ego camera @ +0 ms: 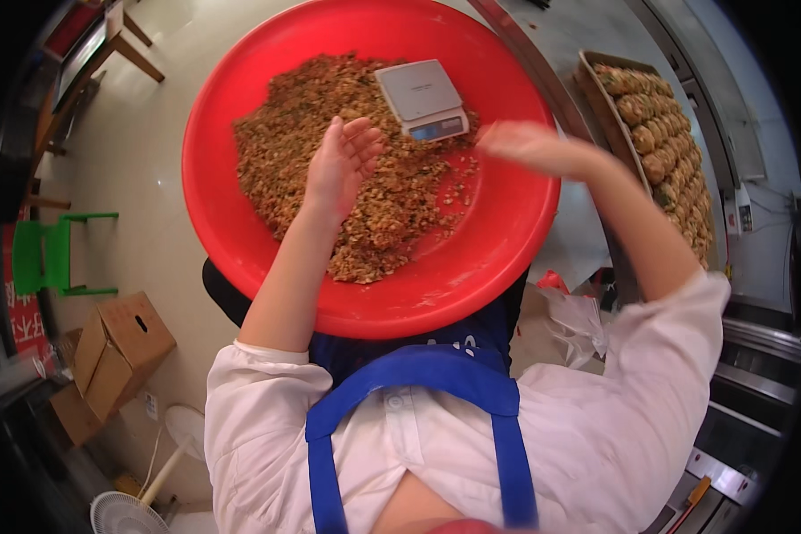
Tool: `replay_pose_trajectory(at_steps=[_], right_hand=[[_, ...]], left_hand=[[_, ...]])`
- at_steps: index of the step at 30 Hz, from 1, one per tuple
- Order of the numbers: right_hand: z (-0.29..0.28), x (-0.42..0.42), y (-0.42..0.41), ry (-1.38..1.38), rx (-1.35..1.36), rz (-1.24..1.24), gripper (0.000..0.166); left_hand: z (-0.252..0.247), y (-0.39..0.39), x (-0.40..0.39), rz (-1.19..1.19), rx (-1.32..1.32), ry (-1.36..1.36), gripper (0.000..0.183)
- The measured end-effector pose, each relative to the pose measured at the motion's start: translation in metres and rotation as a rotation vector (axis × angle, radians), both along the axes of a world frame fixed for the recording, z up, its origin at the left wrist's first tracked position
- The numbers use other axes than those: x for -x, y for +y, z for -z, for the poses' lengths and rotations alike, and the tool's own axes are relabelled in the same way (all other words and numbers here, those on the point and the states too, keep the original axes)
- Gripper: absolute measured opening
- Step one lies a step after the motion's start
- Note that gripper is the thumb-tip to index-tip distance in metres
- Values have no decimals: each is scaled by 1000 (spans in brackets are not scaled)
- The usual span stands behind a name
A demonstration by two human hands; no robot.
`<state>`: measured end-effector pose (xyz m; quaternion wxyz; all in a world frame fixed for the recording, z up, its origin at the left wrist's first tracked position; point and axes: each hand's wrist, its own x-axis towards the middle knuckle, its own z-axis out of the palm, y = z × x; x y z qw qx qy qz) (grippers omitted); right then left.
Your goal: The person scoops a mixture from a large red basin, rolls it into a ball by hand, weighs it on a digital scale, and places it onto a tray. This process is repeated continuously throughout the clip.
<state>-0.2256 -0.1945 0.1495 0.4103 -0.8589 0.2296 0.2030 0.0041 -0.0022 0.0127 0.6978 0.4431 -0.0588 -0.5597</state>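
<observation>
A wide red plastic basin (500,267) lies before me, with a large heap of brown, crumbly, chopped food mixture (294,147) in it. Above the heap is my left hand (340,167), palm turned inward, fingers slightly curled and nothing in it. My right hand (527,143), blurred by motion, reaches over the basin's right side with its fingers stretched toward the digital kitchen scale (424,93). I see nothing in that hand, though its underside is hidden. The scale rests tilted on the mixture with a bare platform and a lit display.
To the right, a tray (604,107) holds rows of shaped balls of food (661,147) on a metal table (581,227). A plastic bag (574,320) lies below it. At left are a green chair (43,253), a cardboard box (123,354) and a fan (127,514).
</observation>
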Motion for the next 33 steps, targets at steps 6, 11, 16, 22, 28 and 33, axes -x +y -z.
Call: replay_pose_trajectory(at_steps=[6, 11, 16, 22, 28, 33], right_hand=[[250, -27, 34, 223, 343, 325, 138], [249, -31, 80, 40, 331, 332, 100], [220, -11, 147, 181, 186, -57, 82], [213, -29, 160, 118, 219, -324, 55], [169, -56, 140, 49, -22, -327, 39], [136, -101, 95, -499, 126, 251, 42]], left_hand=[[4, -16, 4, 22, -35, 40, 44], [-10, -10, 13, 113, 86, 76, 44], [-20, -14, 26, 246, 74, 13, 41], [-2, -15, 20, 259, -45, -174, 39], [2, -16, 15, 201, -66, -185, 37], [26, -14, -1, -78, -120, -59, 46]])
